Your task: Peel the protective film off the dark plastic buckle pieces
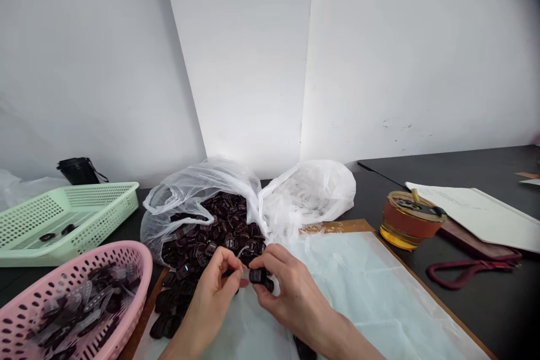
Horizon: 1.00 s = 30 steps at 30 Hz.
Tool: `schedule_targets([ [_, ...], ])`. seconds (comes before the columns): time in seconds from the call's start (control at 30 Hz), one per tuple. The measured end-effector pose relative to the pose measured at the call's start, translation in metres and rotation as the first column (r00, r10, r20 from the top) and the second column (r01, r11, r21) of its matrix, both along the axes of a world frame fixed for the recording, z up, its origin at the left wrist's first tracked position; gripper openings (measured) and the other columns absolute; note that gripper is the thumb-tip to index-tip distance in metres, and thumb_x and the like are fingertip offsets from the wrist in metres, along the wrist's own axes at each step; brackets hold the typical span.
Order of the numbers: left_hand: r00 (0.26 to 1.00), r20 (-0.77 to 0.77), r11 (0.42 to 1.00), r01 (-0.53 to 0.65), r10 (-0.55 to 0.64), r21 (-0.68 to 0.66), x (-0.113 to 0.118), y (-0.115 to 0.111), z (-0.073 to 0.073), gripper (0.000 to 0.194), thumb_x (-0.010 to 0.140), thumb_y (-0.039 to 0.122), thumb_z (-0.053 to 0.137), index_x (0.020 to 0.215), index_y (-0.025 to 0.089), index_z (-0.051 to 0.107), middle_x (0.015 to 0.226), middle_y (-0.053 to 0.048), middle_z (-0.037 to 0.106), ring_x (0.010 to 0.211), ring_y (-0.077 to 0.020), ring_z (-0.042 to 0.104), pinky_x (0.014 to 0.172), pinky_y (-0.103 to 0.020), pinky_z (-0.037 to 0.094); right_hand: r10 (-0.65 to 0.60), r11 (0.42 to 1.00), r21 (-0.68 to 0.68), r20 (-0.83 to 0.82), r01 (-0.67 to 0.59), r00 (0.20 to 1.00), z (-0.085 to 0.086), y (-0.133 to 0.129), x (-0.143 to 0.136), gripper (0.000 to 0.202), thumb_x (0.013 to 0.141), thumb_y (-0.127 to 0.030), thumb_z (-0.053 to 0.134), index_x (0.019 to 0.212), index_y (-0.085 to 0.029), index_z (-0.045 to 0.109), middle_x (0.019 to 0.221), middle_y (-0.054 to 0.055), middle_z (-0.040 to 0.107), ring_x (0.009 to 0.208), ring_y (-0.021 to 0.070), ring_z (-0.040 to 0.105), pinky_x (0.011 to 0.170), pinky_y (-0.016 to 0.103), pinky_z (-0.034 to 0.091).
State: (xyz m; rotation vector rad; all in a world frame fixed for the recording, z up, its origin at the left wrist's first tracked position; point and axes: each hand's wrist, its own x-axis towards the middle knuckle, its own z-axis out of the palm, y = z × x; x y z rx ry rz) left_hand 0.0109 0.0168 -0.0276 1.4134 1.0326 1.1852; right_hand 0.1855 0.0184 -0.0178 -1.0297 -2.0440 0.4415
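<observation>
Low in the middle, both my hands meet over one small black plastic part (257, 276). My right hand (291, 292) pinches that part between thumb and fingers. My left hand (213, 292) touches its left end with closed fingertips, along with a thin clear strip. Just behind the hands, an open clear plastic bag (198, 194) spills a heap of dark glossy parts (215, 230) onto a pale sheet (371, 292) lying on a wooden board.
A pink basket (135, 259) with dark pieces in clear wraps sits at lower left, and a green tray (105, 202) behind it. A second crumpled bag (310, 191), a round red-and-gold tin (407, 219), red scissors (464, 273) and papers (476, 214) lie to the right.
</observation>
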Motion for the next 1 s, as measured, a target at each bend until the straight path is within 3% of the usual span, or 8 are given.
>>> schedule_targets([
  [0.2, 0.970, -0.219, 0.982, -0.062, 0.101, 0.178, -0.006, 0.001, -0.005, 0.016, 0.092, 0.016, 0.047, 0.081, 0.026, 0.042, 0.083, 0.003, 0.052, 0.077, -0.0169, 0.055, 0.074, -0.029, 0.048, -0.041, 0.999, 0.021, 0.023, 0.041, 0.999, 0.007, -0.003, -0.004, 0.030, 0.068, -0.002, 0.057, 0.092, -0.019, 0.065, 0.087, 0.005, 0.061, 0.079, 0.0204, 0.060, 0.062, 0.028, 0.047],
  [0.3, 0.971, -0.212, 0.980, -0.067, 0.106, 0.186, -0.006, -0.002, -0.002, 0.017, 0.091, 0.014, 0.048, 0.080, 0.025, 0.043, 0.081, 0.003, 0.053, 0.077, -0.0170, 0.055, 0.074, -0.028, 0.046, -0.044, 0.999, -0.001, 0.015, 0.044, 0.999, 0.008, -0.004, -0.004, 0.030, 0.068, -0.003, 0.058, 0.092, -0.020, 0.064, 0.087, 0.005, 0.061, 0.079, 0.0200, 0.060, 0.062, 0.028, 0.046],
  [0.43, 0.999, -0.050, 1.000, -0.016, 0.017, 0.013, -0.003, -0.005, 0.006, 0.005, 0.091, 0.024, 0.053, 0.090, 0.024, 0.057, 0.082, 0.002, 0.056, 0.081, -0.0186, 0.057, 0.076, -0.028, 0.047, 0.002, 1.000, 0.016, -0.016, -0.001, 1.000, 0.005, -0.004, -0.002, 0.030, 0.070, -0.002, 0.058, 0.093, -0.020, 0.064, 0.088, 0.005, 0.060, 0.081, 0.0202, 0.059, 0.066, 0.029, 0.047],
  [0.57, 0.991, 0.072, 0.977, 0.124, -0.113, -0.174, -0.002, -0.004, 0.008, 0.019, 0.087, 0.039, 0.063, 0.092, 0.021, 0.065, 0.083, 0.000, 0.060, 0.077, -0.0176, 0.058, 0.073, -0.028, 0.046, 0.025, 1.000, 0.001, -0.050, -0.025, 0.998, 0.000, -0.003, 0.000, 0.036, 0.068, -0.001, 0.059, 0.098, -0.021, 0.065, 0.088, 0.004, 0.058, 0.081, 0.0199, 0.059, 0.067, 0.029, 0.047],
  [0.73, 0.979, 0.198, 0.956, 0.111, -0.058, -0.271, -0.003, -0.001, 0.006, 0.031, 0.077, 0.040, 0.077, 0.066, 0.017, 0.060, 0.066, 0.005, 0.055, 0.064, -0.0111, 0.051, 0.064, -0.022, 0.042, 0.026, 0.999, -0.025, -0.036, -0.027, 0.999, 0.001, -0.005, -0.003, 0.035, 0.071, -0.003, 0.060, 0.100, -0.022, 0.065, 0.091, 0.005, 0.060, 0.084, 0.0211, 0.060, 0.068, 0.031, 0.048],
  [1.0, 0.975, 0.222, 0.952, 0.083, -0.016, -0.295, -0.003, -0.001, 0.005, 0.034, 0.078, 0.047, 0.074, 0.070, 0.019, 0.057, 0.076, -0.002, 0.070, 0.072, -0.0166, 0.063, 0.067, -0.028, 0.052, -0.014, 1.000, 0.003, -0.034, 0.014, 0.999, 0.001, -0.004, -0.004, 0.027, 0.070, -0.003, 0.058, 0.090, -0.021, 0.063, 0.085, 0.004, 0.060, 0.077, 0.0195, 0.060, 0.064, 0.029, 0.047],
])
